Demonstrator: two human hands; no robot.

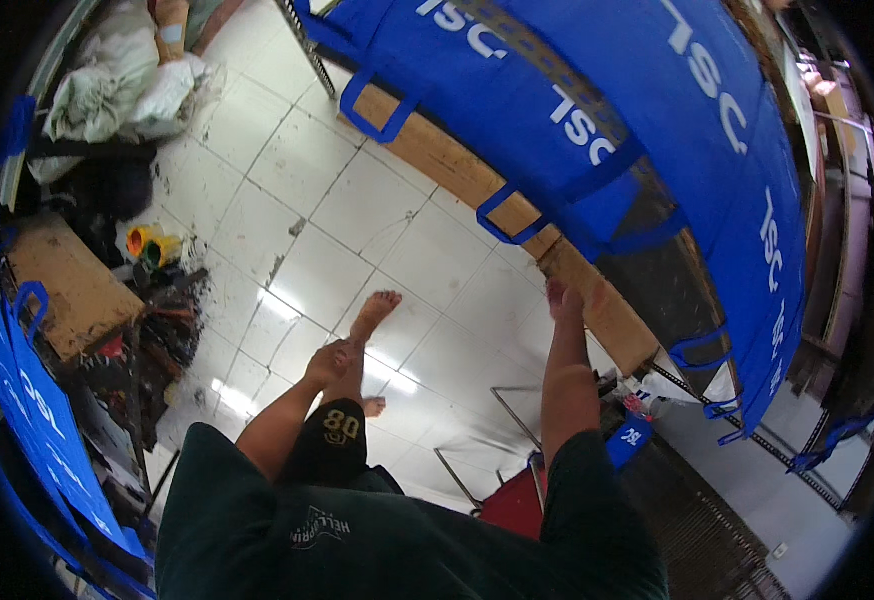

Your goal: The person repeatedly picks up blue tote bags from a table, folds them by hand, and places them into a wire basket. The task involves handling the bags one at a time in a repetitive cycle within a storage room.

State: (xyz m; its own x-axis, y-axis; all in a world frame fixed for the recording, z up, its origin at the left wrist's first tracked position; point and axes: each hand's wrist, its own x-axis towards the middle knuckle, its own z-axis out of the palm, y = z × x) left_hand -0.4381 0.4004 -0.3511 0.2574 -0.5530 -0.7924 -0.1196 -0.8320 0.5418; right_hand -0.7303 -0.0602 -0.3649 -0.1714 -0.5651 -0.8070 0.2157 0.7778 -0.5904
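My left hand is in front of my lower leg, its fingers loosely curled, and nothing shows in it. My right hand is at the edge of a wooden board that runs along the front of a worktable. Its fingers look apart and hold nothing that I can see; whether they touch the board cannot be made out. Blue printed bags with loop handles lie spread over the table, several handles hanging past the board. A dark gap shows between the bags near my right hand.
White floor tiles lie around my bare foot. White sacks, a brown board and yellow-orange rolls are at the left, above more blue bags. A red seat with metal legs is close by me.
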